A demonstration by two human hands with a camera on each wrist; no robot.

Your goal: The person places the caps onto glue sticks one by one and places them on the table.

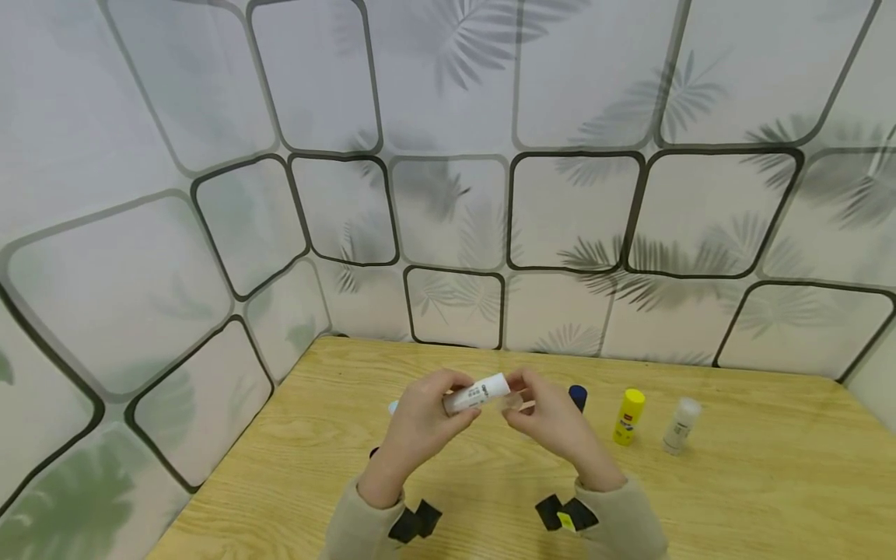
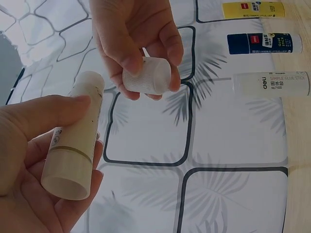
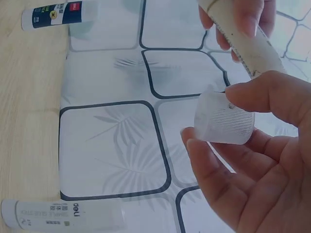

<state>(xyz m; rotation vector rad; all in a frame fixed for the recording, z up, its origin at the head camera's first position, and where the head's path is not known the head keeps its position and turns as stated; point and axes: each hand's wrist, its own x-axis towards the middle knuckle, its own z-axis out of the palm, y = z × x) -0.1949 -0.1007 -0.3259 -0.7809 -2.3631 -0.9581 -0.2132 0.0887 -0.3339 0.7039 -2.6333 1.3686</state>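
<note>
A white glue stick (image 1: pixel 476 393) lies in the grip of my left hand (image 1: pixel 420 420), tilted up toward the right, above the wooden table. My right hand (image 1: pixel 553 414) pinches a translucent ribbed cap (image 3: pixel 225 119) between thumb and fingers. In the left wrist view the cap (image 2: pixel 148 76) is apart from the glue stick (image 2: pixel 77 131), its open end turned away from the stick. My left thumb lies along the stick's barrel, and the fingers wrap beneath it.
A yellow glue stick (image 1: pixel 628 418) and a white one with a clear cap (image 1: pixel 680 426) stand on the table (image 1: pixel 770 467) to the right. A dark blue cap (image 1: pixel 578 397) shows behind my right hand. A patterned cloth wall (image 1: pixel 448 210) rises behind.
</note>
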